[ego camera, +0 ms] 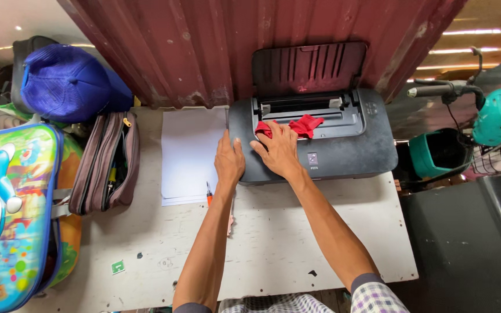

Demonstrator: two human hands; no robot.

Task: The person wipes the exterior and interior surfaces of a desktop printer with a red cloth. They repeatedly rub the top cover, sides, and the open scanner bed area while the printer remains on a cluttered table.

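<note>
1. A crumpled red cloth (301, 126) lies on top of the dark grey plastic printer (320, 145), just at the near lip of its paper slot, toward the far side of the table. The right hand (279, 152) presses flat on the cloth's left part, fingers spread, palm down; it pins the cloth and does not clench it.
2. The left hand (229, 161) lies open against the printer's left near corner, fingers straight, gripping nothing.
3. Risk: the loose right end of the cloth sits beside the open slot, so a push farther away could feed fabric into the rollers.
4. Risk: the upright rear paper tray (308, 66) leans against the corrugated red metal wall (204, 46); a hard shove could jam or strain its hinge.
5. Risk: the stack of white paper sheets (189, 153) lies touching the printer's left side, with an orange pen (209, 196) at its near right corner; a sideways slide of the printer could crumple the sheets or roll the pen off the white painted table (273, 243).
</note>
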